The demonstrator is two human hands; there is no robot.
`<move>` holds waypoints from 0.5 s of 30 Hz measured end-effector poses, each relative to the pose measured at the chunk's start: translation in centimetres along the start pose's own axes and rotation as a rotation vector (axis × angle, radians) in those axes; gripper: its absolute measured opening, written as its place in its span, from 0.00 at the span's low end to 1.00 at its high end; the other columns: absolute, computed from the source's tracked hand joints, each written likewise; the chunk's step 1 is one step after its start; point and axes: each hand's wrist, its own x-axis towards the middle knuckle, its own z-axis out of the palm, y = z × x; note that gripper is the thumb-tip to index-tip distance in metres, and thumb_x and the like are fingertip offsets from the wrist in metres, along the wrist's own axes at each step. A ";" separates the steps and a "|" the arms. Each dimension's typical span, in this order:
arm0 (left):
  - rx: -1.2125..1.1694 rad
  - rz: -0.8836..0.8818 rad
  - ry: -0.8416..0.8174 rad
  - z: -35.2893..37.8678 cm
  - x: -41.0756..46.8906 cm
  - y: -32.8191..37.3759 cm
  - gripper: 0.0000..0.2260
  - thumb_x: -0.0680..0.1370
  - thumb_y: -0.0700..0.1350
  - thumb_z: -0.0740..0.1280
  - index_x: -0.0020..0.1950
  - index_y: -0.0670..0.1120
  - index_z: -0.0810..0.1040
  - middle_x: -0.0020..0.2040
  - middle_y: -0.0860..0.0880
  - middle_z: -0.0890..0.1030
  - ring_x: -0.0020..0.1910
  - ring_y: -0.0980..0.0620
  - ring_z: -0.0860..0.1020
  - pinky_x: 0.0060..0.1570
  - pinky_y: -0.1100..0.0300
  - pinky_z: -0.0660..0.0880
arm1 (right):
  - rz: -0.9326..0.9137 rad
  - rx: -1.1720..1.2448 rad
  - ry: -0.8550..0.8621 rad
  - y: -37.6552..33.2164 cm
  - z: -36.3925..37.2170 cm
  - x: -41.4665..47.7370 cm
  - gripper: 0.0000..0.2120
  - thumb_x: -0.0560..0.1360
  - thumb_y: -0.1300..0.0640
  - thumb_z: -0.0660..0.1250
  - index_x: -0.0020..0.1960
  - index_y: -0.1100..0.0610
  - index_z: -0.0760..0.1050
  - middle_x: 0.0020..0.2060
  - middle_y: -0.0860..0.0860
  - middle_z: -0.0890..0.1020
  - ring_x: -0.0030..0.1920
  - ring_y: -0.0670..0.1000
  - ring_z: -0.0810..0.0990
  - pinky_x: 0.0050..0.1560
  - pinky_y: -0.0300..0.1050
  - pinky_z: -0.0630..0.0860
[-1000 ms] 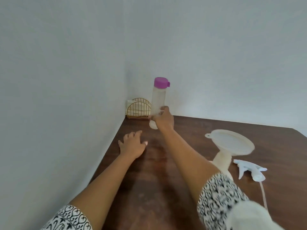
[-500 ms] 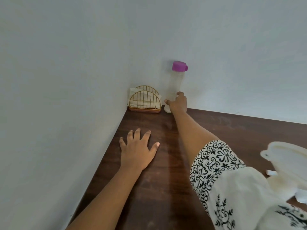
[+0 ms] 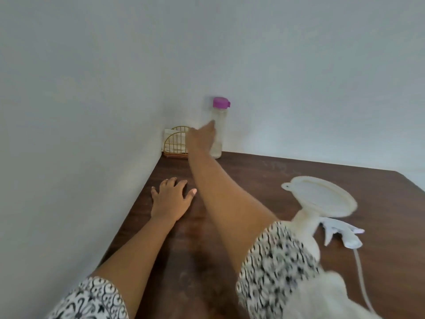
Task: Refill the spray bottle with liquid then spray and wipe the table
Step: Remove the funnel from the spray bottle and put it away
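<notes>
- Just beyond the right hand, whose fingers are loosely extended and grip nothing, the purple-capped bottle stands upright; contact unclear.
- Left hand lies flat on the table, fingers spread.
- Right of both hands: funnel seated in blurred spray bottle, trigger head lying beside.

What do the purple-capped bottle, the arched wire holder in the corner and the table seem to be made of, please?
The bottle looks like clear, slightly cloudy plastic, with an opaque purple cap. The holder seems to be thin gold-coloured metal wire, judging by its fine grid bars. The table shows dark brown wood grain with a matt finish; solid wood or laminate, I cannot tell.
</notes>
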 end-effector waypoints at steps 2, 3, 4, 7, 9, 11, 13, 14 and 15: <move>0.025 0.030 0.001 -0.7 -0.9 0.4 0.22 0.81 0.52 0.56 0.74 0.48 0.63 0.75 0.46 0.64 0.75 0.45 0.58 0.73 0.39 0.50 | -0.100 0.097 -0.182 -3.1 -1.2 -5.4 0.33 0.76 0.66 0.58 0.77 0.57 0.49 0.75 0.55 0.59 0.73 0.56 0.62 0.70 0.53 0.65; 0.067 0.051 0.004 -1.0 -1.4 0.6 0.23 0.81 0.51 0.56 0.75 0.47 0.62 0.75 0.45 0.64 0.75 0.45 0.58 0.74 0.40 0.49 | -0.194 0.082 -0.267 -4.3 -2.5 -8.1 0.32 0.77 0.65 0.58 0.77 0.56 0.50 0.75 0.54 0.59 0.73 0.54 0.61 0.72 0.51 0.63; 0.093 0.080 0.021 -1.3 -2.0 0.9 0.23 0.81 0.50 0.57 0.75 0.47 0.62 0.75 0.45 0.64 0.75 0.45 0.59 0.74 0.40 0.48 | -0.306 0.030 -0.330 -5.3 -4.3 -10.5 0.29 0.77 0.64 0.58 0.76 0.56 0.54 0.74 0.53 0.62 0.73 0.52 0.62 0.72 0.48 0.61; -0.119 0.234 0.167 -1.8 -3.8 2.3 0.16 0.79 0.48 0.62 0.65 0.45 0.73 0.66 0.43 0.74 0.69 0.43 0.68 0.71 0.39 0.57 | -0.651 -0.209 -0.393 -7.4 -11.1 -14.9 0.20 0.78 0.63 0.58 0.70 0.56 0.67 0.66 0.51 0.75 0.66 0.49 0.71 0.66 0.40 0.66; -0.339 0.381 0.224 -2.4 -5.9 4.3 0.13 0.77 0.47 0.66 0.62 0.46 0.77 0.61 0.47 0.77 0.63 0.48 0.73 0.66 0.44 0.67 | -0.801 -0.457 -0.437 -8.3 -16.1 -15.8 0.15 0.79 0.62 0.59 0.64 0.55 0.74 0.60 0.48 0.80 0.58 0.45 0.77 0.59 0.37 0.70; -0.494 0.459 0.198 -3.2 -8.6 7.0 0.15 0.77 0.51 0.67 0.64 0.52 0.76 0.62 0.54 0.77 0.61 0.56 0.74 0.61 0.55 0.72 | -0.832 -0.734 -0.541 -8.7 -20.7 -15.0 0.13 0.79 0.60 0.59 0.61 0.53 0.76 0.58 0.46 0.80 0.56 0.43 0.76 0.51 0.30 0.67; -0.625 0.444 0.100 -3.5 -11.2 9.6 0.18 0.76 0.57 0.66 0.65 0.56 0.74 0.62 0.59 0.75 0.60 0.62 0.72 0.56 0.64 0.70 | -0.747 -0.969 -0.676 -8.3 -24.0 -13.2 0.14 0.79 0.59 0.59 0.62 0.52 0.75 0.61 0.47 0.78 0.61 0.45 0.73 0.52 0.33 0.65; -0.689 0.411 0.037 -3.3 -12.4 11.0 0.21 0.74 0.59 0.67 0.67 0.57 0.72 0.63 0.60 0.73 0.61 0.63 0.72 0.55 0.65 0.68 | -0.683 -1.053 -0.741 -8.0 -25.2 -12.3 0.14 0.80 0.59 0.59 0.64 0.52 0.74 0.63 0.47 0.77 0.63 0.46 0.72 0.55 0.35 0.64; -0.750 0.372 -0.025 -2.8 -13.2 12.3 0.25 0.73 0.61 0.67 0.69 0.57 0.71 0.64 0.61 0.73 0.62 0.63 0.71 0.56 0.65 0.67 | -0.618 -1.102 -0.802 -7.5 -26.0 -11.4 0.15 0.80 0.59 0.60 0.66 0.53 0.73 0.64 0.48 0.76 0.65 0.47 0.71 0.58 0.37 0.64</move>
